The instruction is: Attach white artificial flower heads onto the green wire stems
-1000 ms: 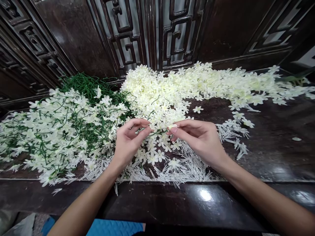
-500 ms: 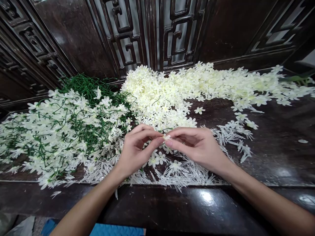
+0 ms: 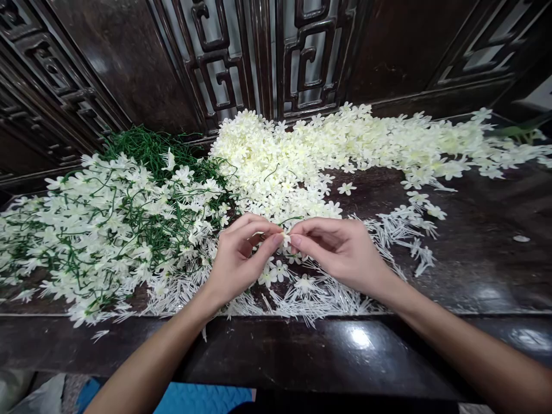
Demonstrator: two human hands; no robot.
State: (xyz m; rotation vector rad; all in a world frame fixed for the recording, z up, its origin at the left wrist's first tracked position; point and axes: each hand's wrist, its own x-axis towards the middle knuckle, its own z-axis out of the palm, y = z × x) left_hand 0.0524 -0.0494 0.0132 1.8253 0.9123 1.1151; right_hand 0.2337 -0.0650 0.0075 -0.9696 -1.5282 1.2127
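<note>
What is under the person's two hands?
Beneath the gap between the left hand and right hand, small white flowers and thin white strands show over a dark wooden surface. The hands hide whatever lies directly below them.

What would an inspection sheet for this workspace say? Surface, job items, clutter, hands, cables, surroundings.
Surface: dark, glossy wood bench, light glare along the front.
Job items: one small white blossom between the fingertips; green-stemmed white flowers heaped left; loose pale blossoms piled at the middle, spreading right.
Clutter: thin white bits strewn near the front edge; green stems bundled behind the left heap.
Hands: left hand and right hand both pinch at the blossom.
Cables: nothing seen.
Surroundings: carved lattice panels behind; blue textured cloth below.
</note>
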